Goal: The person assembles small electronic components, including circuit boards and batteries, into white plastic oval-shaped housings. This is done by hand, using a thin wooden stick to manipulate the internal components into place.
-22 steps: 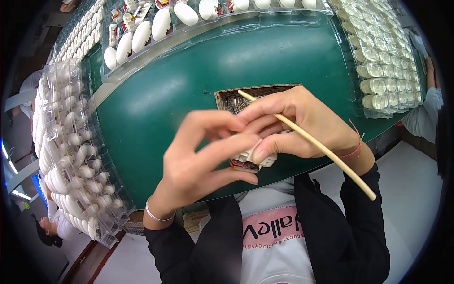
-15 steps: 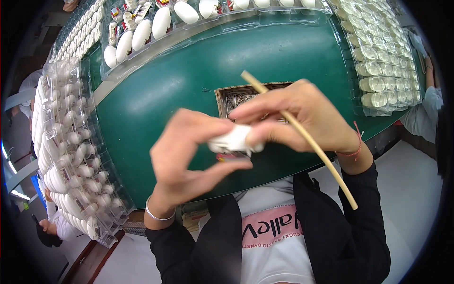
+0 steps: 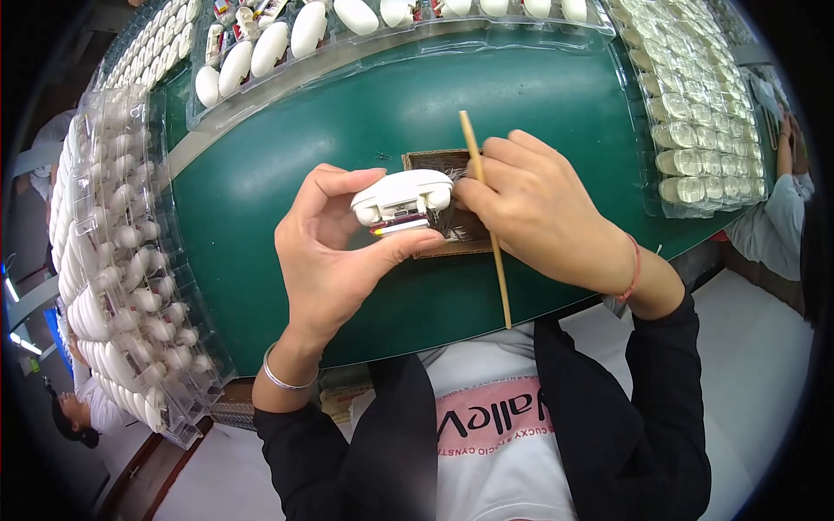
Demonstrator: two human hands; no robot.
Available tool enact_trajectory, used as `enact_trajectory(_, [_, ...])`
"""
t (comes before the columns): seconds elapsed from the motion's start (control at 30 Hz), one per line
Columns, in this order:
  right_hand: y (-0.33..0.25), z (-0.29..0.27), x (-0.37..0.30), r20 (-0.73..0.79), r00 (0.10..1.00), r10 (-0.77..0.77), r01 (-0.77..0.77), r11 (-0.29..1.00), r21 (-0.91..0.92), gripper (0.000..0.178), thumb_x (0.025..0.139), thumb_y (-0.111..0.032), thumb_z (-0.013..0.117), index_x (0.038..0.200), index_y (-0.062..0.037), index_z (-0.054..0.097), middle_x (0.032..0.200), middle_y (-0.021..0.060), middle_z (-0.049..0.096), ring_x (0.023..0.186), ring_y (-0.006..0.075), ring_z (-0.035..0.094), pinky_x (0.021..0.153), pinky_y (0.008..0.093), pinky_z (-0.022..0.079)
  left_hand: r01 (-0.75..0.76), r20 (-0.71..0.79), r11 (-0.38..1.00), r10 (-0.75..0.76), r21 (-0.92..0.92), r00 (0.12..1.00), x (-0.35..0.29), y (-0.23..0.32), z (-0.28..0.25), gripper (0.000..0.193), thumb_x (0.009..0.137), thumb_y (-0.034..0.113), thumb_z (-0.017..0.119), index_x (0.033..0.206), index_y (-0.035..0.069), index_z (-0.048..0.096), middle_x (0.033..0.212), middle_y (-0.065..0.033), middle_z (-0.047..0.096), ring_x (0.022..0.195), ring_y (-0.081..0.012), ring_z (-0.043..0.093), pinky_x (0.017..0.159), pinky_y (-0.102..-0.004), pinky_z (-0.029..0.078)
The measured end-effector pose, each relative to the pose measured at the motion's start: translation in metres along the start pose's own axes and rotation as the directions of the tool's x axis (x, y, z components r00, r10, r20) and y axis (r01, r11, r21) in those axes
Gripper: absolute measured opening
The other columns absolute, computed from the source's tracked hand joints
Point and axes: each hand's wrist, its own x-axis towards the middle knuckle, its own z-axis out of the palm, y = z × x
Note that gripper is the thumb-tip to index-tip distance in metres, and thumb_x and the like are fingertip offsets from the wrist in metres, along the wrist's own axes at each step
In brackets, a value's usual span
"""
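My left hand (image 3: pixel 317 260) grips a white rounded plastic device (image 3: pixel 401 186) between thumb and fingers. Its open underside faces me and shows small electronic parts, with a red and yellow piece along the bottom. A thin wooden stick (image 3: pixel 501 291) is held in my closed right hand (image 3: pixel 547 208), running up past the knuckles and down toward my lap. The right fingertips are at the device's right end; whether they touch it is hard to tell. Behind lies a small cardboard box (image 3: pixel 456 249) of thin metal pieces, partly covered by the device and my right hand.
A clear tray (image 3: pixel 261 95) of similar white devices lies along the far side of the green table (image 3: pixel 261 217). Stacked trays of white devices (image 3: pixel 130 286) stand at the left. Trays of clear, yellowish parts (image 3: pixel 695 135) stand at the right. Other people sit beyond both sides.
The device has risen slightly and turned so its open side shows. My right hand has shifted from gripping the device to its right end over the box, and the stick is now more upright.
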Motion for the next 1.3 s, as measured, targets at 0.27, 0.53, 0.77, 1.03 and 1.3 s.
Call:
enact_trajectory(0.27, [0.01, 0.004, 0.004, -0.124, 0.992, -0.012, 0.041, 0.972, 0.23, 0.015, 0.074, -0.008, 0.074, 0.082, -0.0053, 0.062, 0.076, 0.0042, 0.06, 0.072, 0.0215, 0.058, 0.064, 0.0346, 0.042, 0.033, -0.036, 0.995, -0.037, -0.096, 0.999, 0.0, 0.002, -0.005, 0.05, 0.071, -0.005, 0.084, 0.11, -0.006, 0.053, 0.104, -0.0153, 0.066, 0.098, -0.02, 0.067, 0.086, -0.0313, 0.057])
enact_trajectory(0.53, [0.006, 0.008, 0.007, -0.049, 0.998, -0.048, 0.054, 0.993, 0.11, 0.015, 0.075, -0.01, 0.074, 0.085, -0.006, 0.064, 0.075, 0.0021, 0.061, 0.068, 0.0205, 0.058, 0.062, 0.034, 0.039, 0.002, -0.044, 0.995, -0.007, -0.098, 0.999, 0.001, 0.0, -0.008, 0.049, 0.072, -0.004, 0.084, 0.111, -0.006, 0.053, 0.105, -0.0164, 0.067, 0.098, -0.0197, 0.067, 0.086, -0.0313, 0.057])
enact_trajectory(0.77, [0.004, 0.01, 0.006, -0.068, 0.998, 0.008, -0.004, 0.999, 0.047, 0.017, 0.074, -0.01, 0.075, 0.085, -0.0068, 0.063, 0.079, 0.0025, 0.063, 0.067, 0.0198, 0.058, 0.06, 0.0327, 0.037, 0.007, -0.074, 0.996, -0.013, -0.089, 0.997, 0.002, 0.001, -0.01, 0.05, 0.072, -0.003, 0.084, 0.111, -0.006, 0.054, 0.103, -0.0151, 0.067, 0.096, -0.0179, 0.067, 0.085, -0.03, 0.056])
enact_trajectory(1.03, [0.01, 0.008, 0.006, -0.133, 0.991, 0.006, 0.025, 0.973, 0.23, 0.016, 0.075, -0.008, 0.075, 0.09, -0.0083, 0.07, 0.078, 0.0029, 0.066, 0.067, 0.0189, 0.059, 0.061, 0.0322, 0.04, 0.01, -0.089, 0.995, -0.019, -0.098, 0.996, 0.002, 0.003, -0.01, 0.049, 0.072, -0.003, 0.084, 0.11, -0.006, 0.054, 0.103, -0.0147, 0.067, 0.095, -0.0173, 0.067, 0.085, -0.0296, 0.055])
enact_trajectory(1.3, [0.013, 0.004, 0.008, -0.219, 0.957, 0.189, -0.025, 0.81, 0.586, 0.007, 0.082, -0.015, 0.074, 0.086, -0.009, 0.072, 0.075, 0.0033, 0.067, 0.062, 0.0233, 0.058, 0.059, 0.0336, 0.043, -0.004, -0.096, 0.995, -0.005, -0.095, 0.995, 0.002, 0.001, -0.012, 0.048, 0.072, -0.004, 0.084, 0.11, -0.006, 0.054, 0.102, -0.0135, 0.066, 0.095, -0.0171, 0.066, 0.085, -0.0296, 0.055])
